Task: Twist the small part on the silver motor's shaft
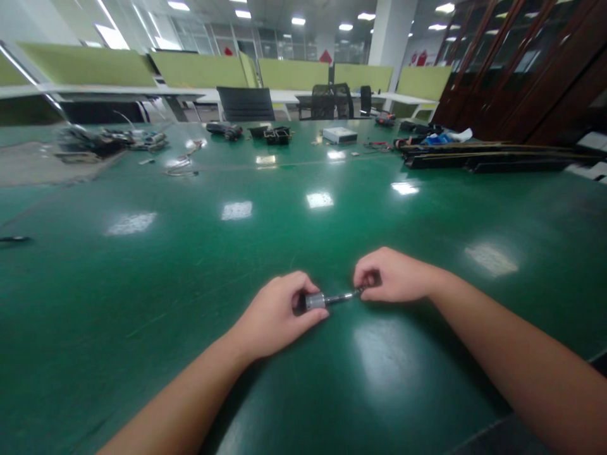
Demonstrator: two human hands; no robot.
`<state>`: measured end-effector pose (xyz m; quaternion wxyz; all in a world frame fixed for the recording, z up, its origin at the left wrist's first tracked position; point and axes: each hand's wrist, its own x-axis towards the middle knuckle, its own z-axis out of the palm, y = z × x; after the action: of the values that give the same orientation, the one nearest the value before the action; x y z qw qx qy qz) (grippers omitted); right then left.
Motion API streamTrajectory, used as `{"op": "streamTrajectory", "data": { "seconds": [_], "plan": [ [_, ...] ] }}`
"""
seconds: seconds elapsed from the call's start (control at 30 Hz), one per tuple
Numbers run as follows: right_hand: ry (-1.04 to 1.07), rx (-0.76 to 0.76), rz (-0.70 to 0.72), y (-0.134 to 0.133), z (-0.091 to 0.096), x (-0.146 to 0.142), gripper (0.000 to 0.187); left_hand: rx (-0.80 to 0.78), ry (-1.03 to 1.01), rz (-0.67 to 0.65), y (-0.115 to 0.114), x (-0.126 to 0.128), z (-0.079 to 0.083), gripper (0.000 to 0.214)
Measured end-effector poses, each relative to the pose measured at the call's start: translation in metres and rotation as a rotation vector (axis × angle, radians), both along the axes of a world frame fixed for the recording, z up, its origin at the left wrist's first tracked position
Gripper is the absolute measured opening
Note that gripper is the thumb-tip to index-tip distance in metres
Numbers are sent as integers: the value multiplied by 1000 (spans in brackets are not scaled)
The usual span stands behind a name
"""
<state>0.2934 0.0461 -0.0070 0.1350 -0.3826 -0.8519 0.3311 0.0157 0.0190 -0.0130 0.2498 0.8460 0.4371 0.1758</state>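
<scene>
A screwdriver with a grey and dark handle and a thin shiny shaft is held level, low over the green table. My left hand is closed around its handle, thumb on the near side and fingers on the far side. The shaft points right, towards my right hand. There the thumb and fingertips are pinched together at the shaft's tip. Those fingers cover the very end, so I cannot tell whether a small separate piece is between them.
Tangled parts and cables lie at the far left. Along the back sit black devices and a white box. Long black strips are stacked at the far right. A dark thin object rests near the left edge.
</scene>
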Motion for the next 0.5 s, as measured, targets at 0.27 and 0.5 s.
{"op": "streamTrajectory", "data": {
  "seconds": [0.27,0.5],
  "plan": [
    [56,-12,36,-2,1,-3,12,9,-2,0,0,1,1,23],
    [71,-15,54,-6,0,-12,15,0,-12,-5,1,2,0,23]
  ]
}}
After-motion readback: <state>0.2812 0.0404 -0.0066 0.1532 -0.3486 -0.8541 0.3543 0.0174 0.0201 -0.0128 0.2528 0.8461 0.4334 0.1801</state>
